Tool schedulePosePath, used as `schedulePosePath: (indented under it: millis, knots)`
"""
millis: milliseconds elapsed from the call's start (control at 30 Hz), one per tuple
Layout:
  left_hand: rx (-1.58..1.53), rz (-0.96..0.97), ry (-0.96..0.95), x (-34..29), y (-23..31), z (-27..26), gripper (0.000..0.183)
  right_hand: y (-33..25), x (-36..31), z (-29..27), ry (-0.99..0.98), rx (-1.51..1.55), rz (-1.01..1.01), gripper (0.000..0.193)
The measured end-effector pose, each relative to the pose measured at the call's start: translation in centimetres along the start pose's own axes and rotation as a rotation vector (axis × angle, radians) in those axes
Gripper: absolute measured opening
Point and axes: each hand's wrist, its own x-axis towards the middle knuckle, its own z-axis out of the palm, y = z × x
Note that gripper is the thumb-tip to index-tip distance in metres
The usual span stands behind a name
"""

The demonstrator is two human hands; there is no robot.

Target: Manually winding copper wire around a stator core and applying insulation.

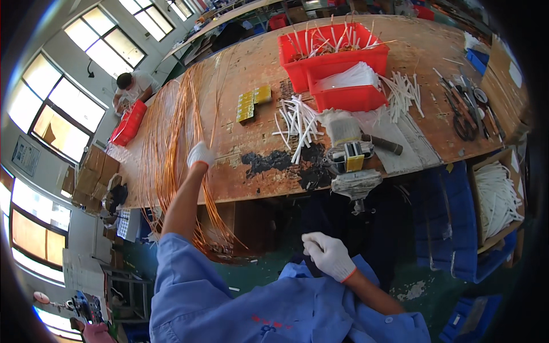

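My left hand [200, 155], in a white glove, reaches forward onto the long bundle of copper-coloured wires [182, 123]. Its fingers look curled down on a few strands, though the tips are hidden. The wires run along the left of the table and hang over its front edge. Close to my body, my right hand [330, 255], also gloved, is closed with the thumb uppermost. What it holds, if anything, blends into the dark background. Beyond it, a bench vise [350, 163] wrapped in pale cloth is fixed at the table's edge.
White tube pieces [298, 124] lie mid-table beside yellow-topped blocks [247, 106]. Red bins [349, 94] hold white tubes and wired parts. Scissors [463, 124] and other hand tools lie right. A blue crate [449, 223] stands below. Another person [137, 86] sits at the far left.
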Motion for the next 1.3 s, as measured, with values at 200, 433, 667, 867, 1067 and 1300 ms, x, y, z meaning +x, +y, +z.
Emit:
schedulePosePath:
  millis: [200, 433, 667, 867, 1067, 1300]
  knots:
    - [-0.443, -0.072, 0.028, 1.3, -2.7, 4.2, 0.042, 2.2, -1.0, -0.1, -0.049, 0.016, 0.132, 0.027]
    - [-0.980, -0.099, -0.043, 0.7, -4.4, 2.4, 0.040, 2.5, 0.0, 1.4, -0.124, 0.033, 0.127, 0.026]
    - [-1.767, -0.214, -0.197, -2.3, -5.1, -8.1, 0.034, 1.6, 0.6, 1.5, -0.213, 0.026, 0.161, 0.027]
    - [-1.546, -0.070, -0.021, -4.0, -2.0, -23.2, 0.031, -0.1, 2.1, 0.9, -0.208, 0.013, 0.112, 0.027]
    - [-0.595, 0.230, 0.544, -7.7, -4.6, -23.7, 0.029, -3.8, 3.1, 2.9, -0.220, 0.052, -0.004, 0.026]
    - [-1.800, 0.124, -0.416, -21.0, 16.5, -26.4, 0.026, -13.2, 2.3, 4.5, -0.239, 0.196, -0.575, 0.090]
